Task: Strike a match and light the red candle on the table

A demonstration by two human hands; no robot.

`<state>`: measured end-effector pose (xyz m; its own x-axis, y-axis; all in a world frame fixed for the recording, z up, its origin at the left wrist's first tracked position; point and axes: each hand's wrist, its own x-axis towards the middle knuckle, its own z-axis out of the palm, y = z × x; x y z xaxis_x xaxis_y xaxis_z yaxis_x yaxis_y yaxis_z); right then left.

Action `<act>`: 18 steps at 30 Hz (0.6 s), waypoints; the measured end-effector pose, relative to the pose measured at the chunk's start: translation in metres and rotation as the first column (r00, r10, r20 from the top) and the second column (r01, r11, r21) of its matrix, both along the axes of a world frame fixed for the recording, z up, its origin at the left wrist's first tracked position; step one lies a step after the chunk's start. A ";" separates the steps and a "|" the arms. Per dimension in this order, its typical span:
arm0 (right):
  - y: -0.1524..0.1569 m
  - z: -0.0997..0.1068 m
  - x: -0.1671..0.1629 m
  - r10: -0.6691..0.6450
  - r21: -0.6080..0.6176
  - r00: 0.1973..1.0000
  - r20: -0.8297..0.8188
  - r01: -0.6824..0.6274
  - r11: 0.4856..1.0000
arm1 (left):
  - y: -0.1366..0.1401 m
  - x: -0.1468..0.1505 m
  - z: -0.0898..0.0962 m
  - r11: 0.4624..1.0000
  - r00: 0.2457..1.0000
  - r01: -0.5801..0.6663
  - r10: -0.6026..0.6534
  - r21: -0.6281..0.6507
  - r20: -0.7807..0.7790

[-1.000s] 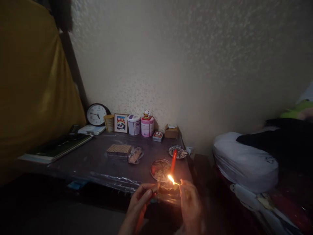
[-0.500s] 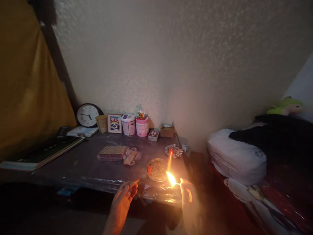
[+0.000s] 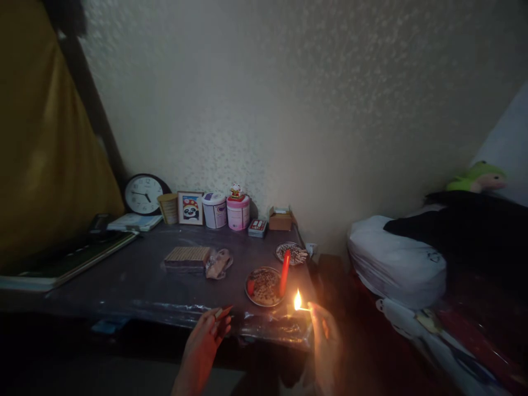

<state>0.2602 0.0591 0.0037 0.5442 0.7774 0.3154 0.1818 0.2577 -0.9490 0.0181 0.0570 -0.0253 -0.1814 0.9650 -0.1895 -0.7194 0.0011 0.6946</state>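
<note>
Between the fingertips of my right hand [image 3: 325, 333] is a burning match [image 3: 304, 309], its small flame at the left end. My left hand [image 3: 206, 335] is closed on a small matchbox [image 3: 224, 312], seen dimly edge-on with a reddish side. Left of the flame and a little beyond it, a red candle [image 3: 285, 272] stands slightly tilted at the right side of a round plate [image 3: 264, 304]. No flame shows on the candle. A red stub [image 3: 251, 287] sits at this plate's left side, and brown mottled matter covers its middle.
Behind the candle lies a dish [image 3: 281, 248] of matchsticks. On the dark covered table [image 3: 136, 275] are a ribbed block [image 3: 187, 257] and crumpled plastic [image 3: 219, 264]. A clock [image 3: 144, 193], picture frame [image 3: 190, 209], tubs [image 3: 215, 212] and small carton [image 3: 280, 219] line the wall.
The match flame has shrunk and the scene has darkened. My right hand has shifted slightly right, taking the match away from the candle. My left hand stays nearly in place.
</note>
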 end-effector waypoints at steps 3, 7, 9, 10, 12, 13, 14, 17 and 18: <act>0.000 -0.001 0.001 0.004 -0.050 0.999 -0.044 -0.006 0.999 | -0.001 0.000 0.001 1.000 0.999 0.028 -0.028 -0.012 0.038; -0.003 0.002 0.000 0.024 -0.068 0.996 -0.087 -0.030 0.997 | -0.002 0.001 0.002 0.999 0.997 0.051 -0.050 -0.013 0.055; -0.004 0.002 -0.001 0.039 -0.082 0.994 -0.104 -0.048 0.996 | -0.003 0.002 0.003 0.998 0.996 0.064 -0.064 -0.005 0.059; -0.005 0.001 -0.002 0.048 -0.081 0.992 -0.115 -0.058 0.995 | -0.004 0.003 0.003 0.998 0.996 0.071 -0.071 0.001 0.060; -0.004 -0.002 -0.002 0.067 -0.067 0.987 -0.143 -0.078 0.995 | -0.006 0.004 0.005 0.997 0.995 0.081 -0.081 0.007 0.059; -0.004 -0.004 -0.002 0.075 -0.059 0.984 -0.160 -0.085 0.995 | -0.007 0.004 0.006 0.996 0.994 0.087 -0.087 0.005 0.059; -0.003 -0.006 -0.002 0.082 -0.058 0.981 -0.174 -0.094 0.994 | -0.008 0.005 0.007 0.996 0.994 0.093 -0.093 -0.004 0.059; -0.002 -0.010 -0.002 0.095 -0.086 0.974 -0.207 -0.114 0.990 | -0.010 0.006 0.009 0.993 0.993 0.111 -0.110 -0.024 0.050; -0.001 -0.010 -0.001 0.100 -0.091 0.971 -0.217 -0.122 0.988 | -0.010 0.007 0.009 0.993 0.993 0.112 -0.111 -0.022 0.046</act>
<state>0.2587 0.0577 -0.0064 0.4987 0.8588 0.1175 -0.0499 0.1638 -0.9852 0.0247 0.0466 -0.0165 -0.0638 0.9736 -0.2191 -0.7438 0.1000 0.6609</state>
